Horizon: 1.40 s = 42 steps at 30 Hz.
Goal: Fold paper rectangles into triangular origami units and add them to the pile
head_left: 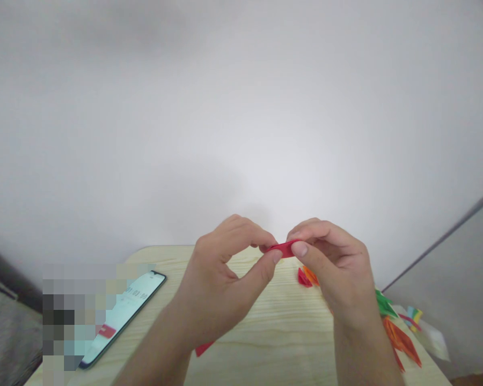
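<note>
Between my two hands, raised over the table, is a small folded piece of red paper (pixel 286 249). My left hand (pixel 233 268) pinches its left end between thumb and forefinger. At the other end, the thumb and fingers of my right hand (pixel 334 268) are closed on it. Part of the paper is hidden under the fingertips. Another bit of red paper (pixel 203 348) lies on the table, partly covered by my left forearm. Just beyond my right hand sit a small red folded piece (pixel 305 277) and an orange one (pixel 312 275).
A phone (pixel 124 321) showing a timer lies at the left of the pale wooden table (pixel 282 338). Orange folded paper (pixel 402 343), green paper (pixel 384 303) and a clear plastic bag (pixel 430 340) with coloured strips are at the right edge. A white wall (pixel 241 118) stands behind.
</note>
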### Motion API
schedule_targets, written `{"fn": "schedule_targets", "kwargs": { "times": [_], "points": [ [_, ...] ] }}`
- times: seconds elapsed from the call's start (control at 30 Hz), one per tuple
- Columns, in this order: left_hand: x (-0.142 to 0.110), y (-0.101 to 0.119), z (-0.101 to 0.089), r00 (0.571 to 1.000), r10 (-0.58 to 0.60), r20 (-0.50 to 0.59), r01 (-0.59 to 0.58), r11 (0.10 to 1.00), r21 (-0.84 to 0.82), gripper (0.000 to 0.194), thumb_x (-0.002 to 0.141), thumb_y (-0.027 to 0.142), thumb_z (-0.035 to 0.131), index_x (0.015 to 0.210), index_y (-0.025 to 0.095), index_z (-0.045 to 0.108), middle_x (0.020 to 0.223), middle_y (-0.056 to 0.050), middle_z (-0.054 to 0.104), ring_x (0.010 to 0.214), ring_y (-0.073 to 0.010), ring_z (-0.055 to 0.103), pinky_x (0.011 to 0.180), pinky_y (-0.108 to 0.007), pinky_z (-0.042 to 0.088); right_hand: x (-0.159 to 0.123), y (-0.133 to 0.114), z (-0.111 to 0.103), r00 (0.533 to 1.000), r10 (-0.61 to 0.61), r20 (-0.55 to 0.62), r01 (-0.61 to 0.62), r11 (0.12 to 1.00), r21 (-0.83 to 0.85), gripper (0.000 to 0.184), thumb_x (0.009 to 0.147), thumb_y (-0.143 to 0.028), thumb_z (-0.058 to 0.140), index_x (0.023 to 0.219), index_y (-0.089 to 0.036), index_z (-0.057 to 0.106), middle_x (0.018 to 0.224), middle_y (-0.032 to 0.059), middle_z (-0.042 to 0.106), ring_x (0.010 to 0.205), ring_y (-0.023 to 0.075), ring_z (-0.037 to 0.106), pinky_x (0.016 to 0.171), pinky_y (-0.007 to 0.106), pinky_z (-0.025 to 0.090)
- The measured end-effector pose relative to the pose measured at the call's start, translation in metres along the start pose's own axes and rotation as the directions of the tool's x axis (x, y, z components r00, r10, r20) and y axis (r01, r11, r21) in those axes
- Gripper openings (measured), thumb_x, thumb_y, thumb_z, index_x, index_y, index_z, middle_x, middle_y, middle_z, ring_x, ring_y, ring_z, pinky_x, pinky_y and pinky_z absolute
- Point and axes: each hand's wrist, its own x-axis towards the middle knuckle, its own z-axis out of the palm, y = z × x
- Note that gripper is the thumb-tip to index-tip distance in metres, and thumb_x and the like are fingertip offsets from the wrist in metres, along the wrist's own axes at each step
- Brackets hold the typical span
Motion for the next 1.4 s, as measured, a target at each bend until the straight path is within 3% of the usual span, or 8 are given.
{"fn": "schedule_targets", "kwargs": {
  "times": [0.23, 0.47, 0.7, 0.8, 0.9, 1.17, 1.3, 1.4],
  "points": [
    [0.0, -0.001, -0.002, 1.0, -0.022, -0.017, 0.022, 0.999, -0.032, 0.009, 0.088, 0.013, 0.073, 0.086, 0.022, 0.073, 0.084, 0.002, 0.072, 0.08, -0.014, 0.066, 0.077, -0.029, 0.051, 0.002, -0.005, -0.003, 0.997, 0.073, 0.015, -0.072, 0.997, -0.038, 0.006, 0.09, -0.024, 0.079, 0.088, -0.022, 0.074, 0.089, 0.0036, 0.072, 0.083, 0.0191, 0.065, 0.077, 0.033, 0.054],
    [-0.002, -0.006, -0.003, 0.98, -0.198, 0.029, 0.2, 0.974, -0.105, 0.009, 0.09, 0.023, 0.074, 0.081, 0.023, 0.072, 0.078, 0.001, 0.071, 0.076, -0.0159, 0.063, 0.072, -0.03, 0.049, 0.001, 0.002, -0.004, 0.983, 0.168, 0.075, -0.17, 0.985, 0.013, 0.01, 0.091, -0.032, 0.08, 0.092, -0.023, 0.077, 0.082, 0.0019, 0.073, 0.075, 0.0173, 0.067, 0.068, 0.029, 0.055],
    [0.0, -0.014, -0.003, 0.936, -0.328, 0.127, 0.352, 0.886, -0.302, 0.016, 0.093, 0.032, 0.072, 0.08, 0.023, 0.072, 0.076, 0.0, 0.071, 0.071, -0.0163, 0.063, 0.063, -0.029, 0.049, 0.003, 0.007, -0.002, 0.963, 0.25, 0.104, -0.258, 0.963, 0.074, 0.013, 0.089, -0.035, 0.082, 0.092, -0.023, 0.079, 0.078, 0.0007, 0.076, 0.067, 0.0146, 0.066, 0.061, 0.026, 0.053],
    [0.0, -0.016, -0.004, 0.934, -0.346, 0.089, 0.355, 0.873, -0.333, 0.018, 0.093, 0.032, 0.073, 0.079, 0.022, 0.071, 0.076, -0.001, 0.071, 0.072, -0.0169, 0.064, 0.064, -0.03, 0.051, 0.002, 0.009, 0.0, 0.944, 0.282, 0.169, -0.283, 0.959, -0.017, 0.013, 0.087, -0.033, 0.084, 0.096, -0.024, 0.081, 0.084, 0.0013, 0.079, 0.075, 0.0168, 0.07, 0.068, 0.029, 0.055],
    [0.0, -0.016, -0.005, 0.934, -0.352, 0.063, 0.352, 0.875, -0.333, 0.018, 0.092, 0.031, 0.074, 0.078, 0.021, 0.071, 0.075, -0.001, 0.071, 0.07, -0.0161, 0.064, 0.064, -0.03, 0.051, 0.001, 0.01, 0.001, 0.954, 0.241, 0.18, -0.229, 0.97, -0.083, 0.012, 0.089, -0.035, 0.082, 0.088, -0.022, 0.082, 0.086, 0.0031, 0.08, 0.079, 0.0178, 0.07, 0.073, 0.031, 0.055],
    [0.003, -0.017, -0.006, 0.936, -0.338, 0.102, 0.345, 0.817, -0.461, 0.019, 0.092, 0.03, 0.075, 0.076, 0.02, 0.071, 0.072, -0.002, 0.072, 0.068, -0.0161, 0.066, 0.063, -0.029, 0.053, 0.006, 0.007, -0.007, 0.935, 0.279, 0.22, -0.259, 0.959, -0.117, 0.02, 0.088, -0.042, 0.082, 0.085, -0.022, 0.084, 0.077, 0.0028, 0.08, 0.069, 0.0166, 0.07, 0.062, 0.028, 0.056],
    [0.003, -0.021, -0.012, 0.934, -0.358, -0.006, 0.309, 0.813, -0.494, 0.019, 0.089, 0.027, 0.079, 0.074, 0.02, 0.07, 0.072, -0.001, 0.071, 0.067, -0.0157, 0.064, 0.06, -0.029, 0.052, 0.008, 0.004, -0.013, 0.955, 0.247, 0.166, -0.222, 0.963, -0.155, 0.019, 0.091, -0.041, 0.079, 0.086, -0.023, 0.084, 0.084, 0.0045, 0.082, 0.079, 0.0197, 0.074, 0.071, 0.031, 0.06],
    [0.003, -0.022, -0.014, 0.931, -0.364, -0.021, 0.307, 0.814, -0.493, 0.018, 0.088, 0.027, 0.08, 0.074, 0.02, 0.07, 0.073, -0.001, 0.071, 0.069, -0.0158, 0.064, 0.06, -0.028, 0.049, 0.007, 0.003, -0.014, 0.961, 0.233, 0.149, -0.219, 0.97, -0.109, 0.014, 0.09, -0.037, 0.081, 0.091, -0.023, 0.083, 0.088, 0.0043, 0.082, 0.078, 0.0178, 0.074, 0.07, 0.029, 0.06]
  ]
}}
